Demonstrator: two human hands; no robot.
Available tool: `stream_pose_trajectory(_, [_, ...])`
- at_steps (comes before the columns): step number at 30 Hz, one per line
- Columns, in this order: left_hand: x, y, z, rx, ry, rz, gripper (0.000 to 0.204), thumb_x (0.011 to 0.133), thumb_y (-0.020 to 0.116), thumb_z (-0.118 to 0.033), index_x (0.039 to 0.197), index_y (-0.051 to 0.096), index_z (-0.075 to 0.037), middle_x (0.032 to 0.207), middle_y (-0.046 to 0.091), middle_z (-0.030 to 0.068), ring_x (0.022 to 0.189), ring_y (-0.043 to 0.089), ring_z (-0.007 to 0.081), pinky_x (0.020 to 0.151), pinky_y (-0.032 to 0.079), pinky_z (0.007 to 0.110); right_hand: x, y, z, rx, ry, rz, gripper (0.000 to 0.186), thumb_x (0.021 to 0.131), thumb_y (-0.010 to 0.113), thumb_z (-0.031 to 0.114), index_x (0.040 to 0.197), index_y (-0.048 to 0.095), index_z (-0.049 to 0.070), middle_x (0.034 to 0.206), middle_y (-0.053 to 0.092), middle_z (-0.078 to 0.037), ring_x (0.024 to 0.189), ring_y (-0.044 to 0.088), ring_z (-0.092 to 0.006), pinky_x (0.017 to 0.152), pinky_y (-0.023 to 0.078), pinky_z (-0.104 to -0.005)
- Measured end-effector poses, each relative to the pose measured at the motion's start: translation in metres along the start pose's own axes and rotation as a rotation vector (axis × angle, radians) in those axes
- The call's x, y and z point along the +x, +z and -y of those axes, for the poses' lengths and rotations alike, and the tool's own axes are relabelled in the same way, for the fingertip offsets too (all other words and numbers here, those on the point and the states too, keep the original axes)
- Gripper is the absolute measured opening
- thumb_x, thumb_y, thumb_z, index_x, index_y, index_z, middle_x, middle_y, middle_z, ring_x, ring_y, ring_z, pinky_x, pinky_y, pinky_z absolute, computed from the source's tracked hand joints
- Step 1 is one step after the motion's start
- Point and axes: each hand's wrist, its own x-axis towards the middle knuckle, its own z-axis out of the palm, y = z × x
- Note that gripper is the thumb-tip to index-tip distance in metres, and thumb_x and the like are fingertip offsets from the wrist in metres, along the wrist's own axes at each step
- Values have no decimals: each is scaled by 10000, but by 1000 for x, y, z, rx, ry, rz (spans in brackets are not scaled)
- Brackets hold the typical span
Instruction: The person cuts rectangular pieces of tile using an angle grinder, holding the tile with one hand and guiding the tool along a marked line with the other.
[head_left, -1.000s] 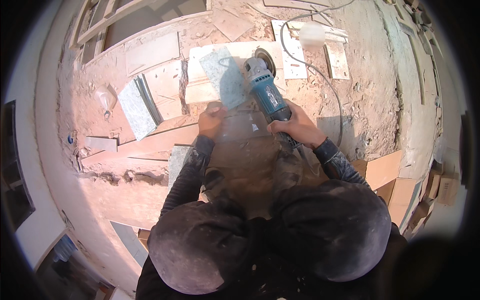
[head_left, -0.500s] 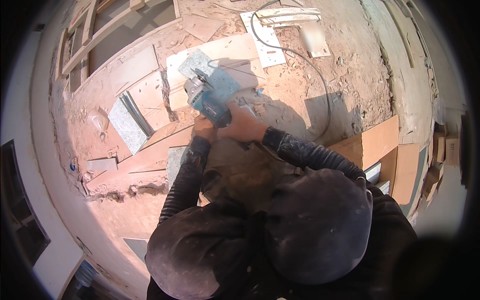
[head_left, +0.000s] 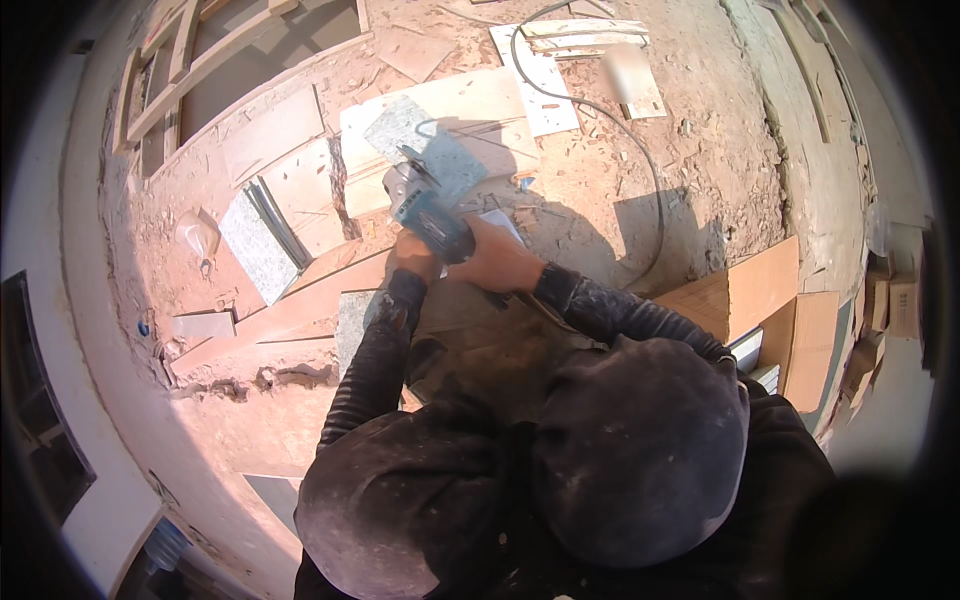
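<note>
A blue-green angle grinder (head_left: 435,222) with a grey metal head is gripped in both hands. My right hand (head_left: 503,256) wraps the rear of its body. My left hand (head_left: 417,256) closes on the body's left side, its fingers partly hidden behind the tool. The grinder's disc (head_left: 412,160) stands on edge over a grey speckled tile (head_left: 455,165); whether it touches the tile I cannot tell. That tile lies on a pale board (head_left: 370,190) on the ground. Next to my right hand, a white piece (head_left: 502,222) shows in part.
Several speckled tiles (head_left: 250,240) lean together at the left, near a clear plastic bag or bottle (head_left: 198,238). A dark cable (head_left: 640,150) loops over the dusty ground. Open cardboard boxes (head_left: 765,280) stand at the right. A wooden frame (head_left: 215,75) borders a pit at the far left.
The grinder and both hands have drawn slightly toward me and to the right. More of the white piece by my right hand shows. The view has shifted a little.
</note>
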Motion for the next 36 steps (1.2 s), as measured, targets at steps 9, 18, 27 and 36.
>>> stream_pose_trajectory(9, [4,-2,-8,-126,-203,47,244,916,569,-166,1121,663,-75,1131,690,98,1066,645,244,905,500,359,-2,2,5,12,12,-17,670,676,788,318,1191,541,-33,1013,670,-203,952,656,-336,818,514,-403])
stream_pose_trajectory(18, [-5,-5,38,-154,-176,103,368,896,607,-175,1241,576,-49,1260,591,132,1135,591,258,924,488,368,39,5,35,-29,36,6,680,680,754,370,1137,534,-82,990,660,-252,927,657,-368,800,519,-410])
stream_pose_trajectory(27, [0,-7,-8,-88,-69,-32,166,916,572,-106,929,681,18,859,710,105,778,685,220,677,526,334,76,-1,16,25,-29,29,699,628,785,364,1085,549,-108,1006,641,-289,955,644,-380,820,514,-416])
stream_pose_trajectory(36, [13,5,12,-708,-620,-79,166,914,573,-81,1014,681,-4,932,706,72,775,666,156,681,532,286,22,-32,4,-70,17,109,711,652,801,333,1185,531,-51,1026,641,-240,945,635,-352,828,504,-409])
